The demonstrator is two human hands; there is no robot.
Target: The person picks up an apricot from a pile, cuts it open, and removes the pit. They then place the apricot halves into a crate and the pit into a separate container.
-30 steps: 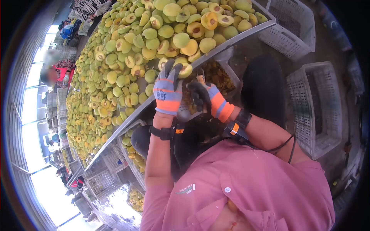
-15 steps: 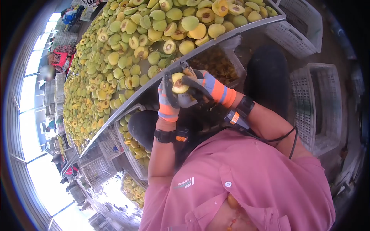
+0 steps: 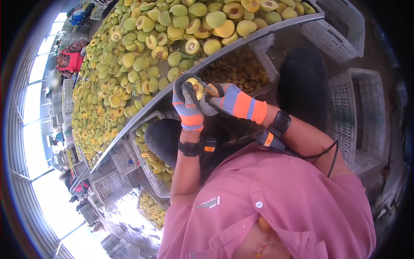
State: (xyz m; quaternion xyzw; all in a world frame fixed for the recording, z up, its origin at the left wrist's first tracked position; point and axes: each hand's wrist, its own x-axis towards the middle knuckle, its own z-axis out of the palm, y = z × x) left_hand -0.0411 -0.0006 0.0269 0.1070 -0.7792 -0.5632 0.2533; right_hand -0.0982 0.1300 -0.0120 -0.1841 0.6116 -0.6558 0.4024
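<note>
My left hand (image 3: 188, 97), in a grey, orange and blue glove with dark fingers, is wrapped round a cut yellow-green fruit (image 3: 197, 89). Close beside it, my right hand (image 3: 224, 100) wears a matching glove and grips a small tool with a brownish handle (image 3: 211, 90) against the fruit. The tool's working end is hidden. Both hands are just below the metal rim (image 3: 161, 94) of a large table heaped with halved fruits (image 3: 142, 64).
Under the rim sits a bin of brownish fruit scraps (image 3: 241, 69). White plastic crates (image 3: 355, 116) stand at the right. A crate of fruit halves (image 3: 161, 172) is by my left knee. A person in red (image 3: 71, 62) and others are at the far left.
The fruit has turned in my left hand, its cut face now less toward the camera. My right hand has shifted slightly, with the tool's handle lower and nearer the fruit. The view has shifted slightly.
</note>
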